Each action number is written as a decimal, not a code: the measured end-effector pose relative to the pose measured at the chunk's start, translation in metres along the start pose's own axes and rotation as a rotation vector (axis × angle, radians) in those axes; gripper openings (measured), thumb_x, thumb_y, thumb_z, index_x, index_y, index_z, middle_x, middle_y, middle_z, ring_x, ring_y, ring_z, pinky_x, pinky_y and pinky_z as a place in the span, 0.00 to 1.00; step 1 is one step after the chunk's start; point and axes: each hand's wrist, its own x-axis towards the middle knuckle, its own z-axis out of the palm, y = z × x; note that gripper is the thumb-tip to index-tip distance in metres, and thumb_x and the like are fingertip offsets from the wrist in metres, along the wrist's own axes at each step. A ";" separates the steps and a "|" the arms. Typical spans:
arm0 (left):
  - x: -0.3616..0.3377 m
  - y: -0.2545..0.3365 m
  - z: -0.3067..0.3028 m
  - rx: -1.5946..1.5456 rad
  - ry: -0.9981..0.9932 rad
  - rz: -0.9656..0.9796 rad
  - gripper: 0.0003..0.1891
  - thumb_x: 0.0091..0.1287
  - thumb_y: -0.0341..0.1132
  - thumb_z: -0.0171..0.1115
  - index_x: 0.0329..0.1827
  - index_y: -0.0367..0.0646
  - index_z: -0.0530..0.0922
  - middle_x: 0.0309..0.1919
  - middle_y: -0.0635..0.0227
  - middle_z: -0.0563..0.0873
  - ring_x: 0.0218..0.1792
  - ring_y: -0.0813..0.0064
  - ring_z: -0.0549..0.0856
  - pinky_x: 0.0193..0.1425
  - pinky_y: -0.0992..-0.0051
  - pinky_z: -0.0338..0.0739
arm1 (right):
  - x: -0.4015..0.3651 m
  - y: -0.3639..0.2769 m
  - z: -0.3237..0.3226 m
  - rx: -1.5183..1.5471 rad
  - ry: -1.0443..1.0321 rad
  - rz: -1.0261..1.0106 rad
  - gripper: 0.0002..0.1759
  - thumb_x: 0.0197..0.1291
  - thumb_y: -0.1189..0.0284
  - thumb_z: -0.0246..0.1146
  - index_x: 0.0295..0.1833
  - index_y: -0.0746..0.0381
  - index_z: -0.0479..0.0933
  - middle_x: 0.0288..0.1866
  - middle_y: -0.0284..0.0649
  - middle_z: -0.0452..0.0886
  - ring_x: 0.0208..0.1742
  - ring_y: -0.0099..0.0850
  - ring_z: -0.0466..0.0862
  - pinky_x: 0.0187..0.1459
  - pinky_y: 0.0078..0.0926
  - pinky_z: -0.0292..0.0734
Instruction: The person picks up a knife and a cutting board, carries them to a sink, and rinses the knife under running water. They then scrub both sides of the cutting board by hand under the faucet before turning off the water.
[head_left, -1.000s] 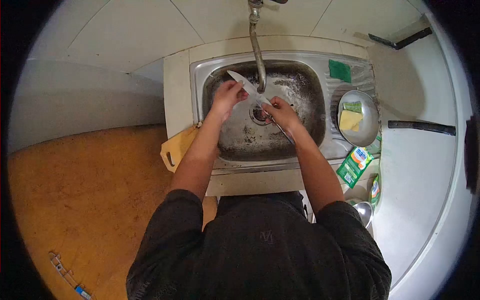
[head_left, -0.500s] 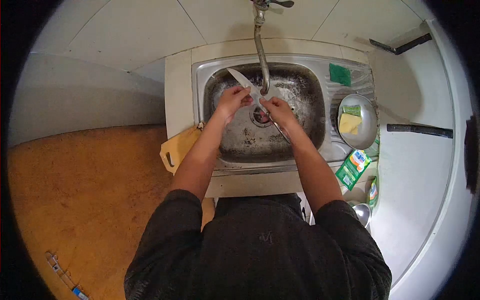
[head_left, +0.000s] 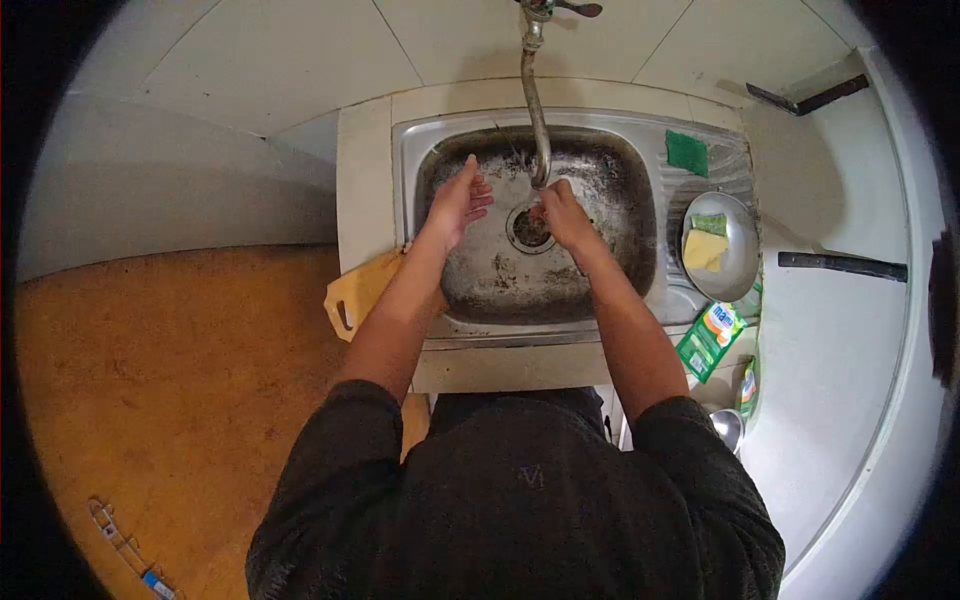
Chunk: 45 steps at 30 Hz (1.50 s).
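Observation:
Over the steel sink [head_left: 480,305], my right hand [head_left: 566,218] is closed just beneath the tap spout [head_left: 541,150]. It grips a kitchen knife [head_left: 509,143], whose blade is turned nearly edge-on and shows only as a thin line slanting up and left; the handle is mostly hidden by the hand. My left hand [head_left: 459,205] is apart from the knife, over the left side of the basin, fingers stretched out and holding nothing. The drain [head_left: 530,228] lies below and between the hands.
A pan [head_left: 742,245] with a yellow and green sponge [head_left: 706,250] stands right of the basin, near a green scouring pad [head_left: 687,152] and a green packet [head_left: 711,341]. A cutting board [head_left: 365,292] leans at the sink's left front edge.
My left hand has come off the blade and opened. The knife has turned from showing its flat side to nearly edge-on, still in my right hand. The view has shifted slightly.

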 end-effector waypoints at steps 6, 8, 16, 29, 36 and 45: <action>-0.004 -0.007 -0.006 0.067 0.003 0.007 0.36 0.61 0.65 0.54 0.53 0.38 0.71 0.42 0.63 0.80 0.43 0.69 0.79 0.51 0.68 0.70 | 0.007 0.014 0.003 -0.125 0.030 0.008 0.18 0.67 0.61 0.48 0.49 0.66 0.63 0.39 0.51 0.77 0.43 0.46 0.79 0.47 0.37 0.71; -0.008 -0.007 -0.006 0.070 -0.020 0.014 0.35 0.61 0.66 0.52 0.53 0.39 0.71 0.42 0.64 0.80 0.42 0.70 0.79 0.49 0.69 0.70 | 0.006 0.018 0.010 -0.077 0.122 -0.043 0.17 0.67 0.63 0.46 0.48 0.68 0.68 0.40 0.54 0.77 0.46 0.50 0.78 0.48 0.39 0.70; -0.005 -0.013 -0.009 0.049 -0.005 0.013 0.33 0.60 0.64 0.55 0.52 0.41 0.72 0.41 0.67 0.80 0.41 0.72 0.79 0.47 0.71 0.69 | -0.002 0.003 0.010 -0.179 0.085 -0.004 0.20 0.67 0.61 0.49 0.42 0.69 0.75 0.36 0.57 0.79 0.42 0.53 0.79 0.45 0.40 0.72; 0.002 -0.021 0.033 0.328 -0.037 0.238 0.38 0.50 0.49 0.73 0.57 0.31 0.68 0.44 0.58 0.79 0.45 0.70 0.78 0.51 0.70 0.70 | -0.026 -0.015 0.004 -0.057 0.101 0.003 0.17 0.66 0.63 0.55 0.40 0.70 0.74 0.29 0.51 0.80 0.23 0.37 0.83 0.29 0.33 0.76; 0.004 -0.026 0.035 0.364 -0.015 0.261 0.40 0.46 0.44 0.77 0.56 0.29 0.66 0.47 0.52 0.78 0.44 0.67 0.81 0.48 0.72 0.76 | -0.020 0.001 0.002 -0.065 0.136 -0.010 0.17 0.66 0.64 0.54 0.39 0.70 0.73 0.30 0.51 0.80 0.25 0.39 0.83 0.30 0.35 0.76; 0.002 -0.022 0.030 0.441 0.052 0.259 0.41 0.46 0.45 0.77 0.57 0.29 0.66 0.47 0.55 0.78 0.48 0.67 0.78 0.53 0.71 0.72 | -0.021 0.002 0.005 -0.075 0.169 -0.080 0.16 0.64 0.64 0.53 0.39 0.69 0.75 0.33 0.56 0.80 0.39 0.49 0.82 0.40 0.38 0.75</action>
